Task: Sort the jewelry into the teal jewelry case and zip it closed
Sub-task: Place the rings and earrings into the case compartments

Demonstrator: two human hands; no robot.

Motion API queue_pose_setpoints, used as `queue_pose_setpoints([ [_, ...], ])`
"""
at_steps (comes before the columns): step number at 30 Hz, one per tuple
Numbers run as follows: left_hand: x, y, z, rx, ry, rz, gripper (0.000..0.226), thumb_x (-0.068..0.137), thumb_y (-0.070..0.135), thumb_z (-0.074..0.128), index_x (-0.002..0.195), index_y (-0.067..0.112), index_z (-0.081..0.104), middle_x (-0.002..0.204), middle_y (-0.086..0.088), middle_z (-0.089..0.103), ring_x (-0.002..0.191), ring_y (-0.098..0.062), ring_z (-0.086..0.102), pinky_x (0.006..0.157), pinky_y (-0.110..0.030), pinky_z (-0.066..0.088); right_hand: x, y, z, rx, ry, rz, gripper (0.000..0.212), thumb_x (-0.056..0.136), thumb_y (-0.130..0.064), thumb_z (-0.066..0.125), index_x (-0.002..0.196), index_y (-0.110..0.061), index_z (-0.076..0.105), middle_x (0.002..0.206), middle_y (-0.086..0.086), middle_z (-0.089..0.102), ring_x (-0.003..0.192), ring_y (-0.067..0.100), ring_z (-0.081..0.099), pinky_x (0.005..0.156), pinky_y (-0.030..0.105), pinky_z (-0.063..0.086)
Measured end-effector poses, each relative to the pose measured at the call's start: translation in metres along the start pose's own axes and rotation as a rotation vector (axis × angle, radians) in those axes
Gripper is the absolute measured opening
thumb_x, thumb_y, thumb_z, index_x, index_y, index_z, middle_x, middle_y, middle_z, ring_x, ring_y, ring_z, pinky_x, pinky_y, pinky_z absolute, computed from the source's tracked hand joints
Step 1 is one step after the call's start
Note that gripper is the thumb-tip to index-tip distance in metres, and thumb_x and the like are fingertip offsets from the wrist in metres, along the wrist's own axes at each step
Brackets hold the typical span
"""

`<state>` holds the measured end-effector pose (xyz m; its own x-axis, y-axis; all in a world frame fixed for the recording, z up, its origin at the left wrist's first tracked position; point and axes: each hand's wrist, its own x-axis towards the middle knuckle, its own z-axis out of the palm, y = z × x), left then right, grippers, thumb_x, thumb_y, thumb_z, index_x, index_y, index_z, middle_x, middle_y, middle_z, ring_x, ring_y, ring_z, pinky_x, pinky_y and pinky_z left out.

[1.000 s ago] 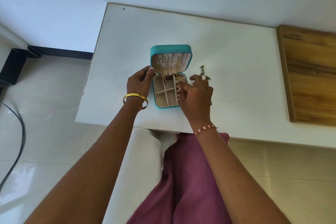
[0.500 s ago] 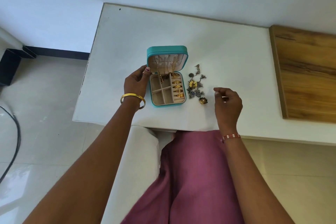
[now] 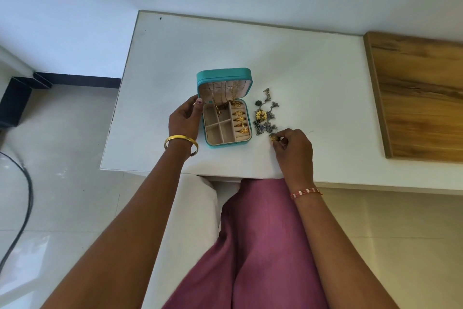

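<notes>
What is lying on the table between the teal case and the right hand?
In the head view, a loose heap of jewelry lies on the table between the teal case and the right hand, whose fingers pinch its nearest piece.

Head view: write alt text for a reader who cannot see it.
A person's right hand pinches a small gold piece at the near end of a jewelry pile on a white table. The left hand steadies an open teal case holding gold rings and chains.
</notes>
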<state>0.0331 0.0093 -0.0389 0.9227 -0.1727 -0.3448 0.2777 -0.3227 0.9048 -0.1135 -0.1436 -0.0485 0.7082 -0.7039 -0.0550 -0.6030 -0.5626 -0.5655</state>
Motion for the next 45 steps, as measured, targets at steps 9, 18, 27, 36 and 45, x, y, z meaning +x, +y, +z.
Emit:
queue_pose_setpoints([
  [9,0.002,0.000,0.000,-0.002,0.006,-0.022,0.041,0.093,0.032,0.047,0.127,0.010,0.054,0.128,-0.007,0.058,0.118,-0.021,0.054,0.096,-0.024,0.041,0.006,-0.004,-0.010,0.973,0.006,0.464,0.014,0.082,0.000,0.063,0.069,-0.007,0.063,0.066,0.008,0.064,0.062,0.016,0.061,0.069,0.027,0.057],
  [18,0.003,0.009,0.006,0.012,0.082,-0.073,0.047,0.091,0.045,0.046,0.117,0.009,0.063,0.116,-0.010,0.065,0.108,-0.024,0.058,0.090,-0.028,0.043,0.010,-0.014,-0.024,1.607,-0.100,0.669,0.019,0.086,0.003,0.045,0.070,-0.003,0.054,0.061,0.011,0.064,0.062,0.019,0.066,0.061,0.026,0.058],
  [27,0.005,0.013,0.008,0.009,0.113,-0.125,0.049,0.089,0.048,0.047,0.114,0.008,0.064,0.115,-0.011,0.066,0.105,-0.023,0.059,0.085,-0.025,0.042,0.010,-0.017,-0.019,1.342,-0.181,0.642,0.014,0.087,0.005,0.049,0.082,0.001,0.061,0.060,0.008,0.068,0.061,0.018,0.066,0.060,0.025,0.058],
  [36,0.006,0.011,0.005,0.008,0.091,-0.123,0.051,0.089,0.048,0.047,0.114,0.008,0.065,0.115,-0.011,0.066,0.105,-0.024,0.059,0.086,-0.026,0.043,0.004,-0.051,-0.019,1.008,-0.259,0.458,0.023,0.087,0.012,0.045,0.093,0.000,0.064,0.082,0.010,0.064,0.061,0.016,0.064,0.071,0.028,0.059],
  [45,0.007,0.010,0.004,-0.007,0.077,-0.128,0.052,0.088,0.049,0.048,0.115,0.007,0.064,0.117,-0.011,0.065,0.109,-0.026,0.059,0.095,-0.032,0.044,-0.002,-0.075,-0.001,0.892,-0.294,0.361,0.019,0.078,0.011,0.063,0.096,0.007,0.063,0.078,0.010,0.063,0.065,0.013,0.060,0.061,0.017,0.056],
])
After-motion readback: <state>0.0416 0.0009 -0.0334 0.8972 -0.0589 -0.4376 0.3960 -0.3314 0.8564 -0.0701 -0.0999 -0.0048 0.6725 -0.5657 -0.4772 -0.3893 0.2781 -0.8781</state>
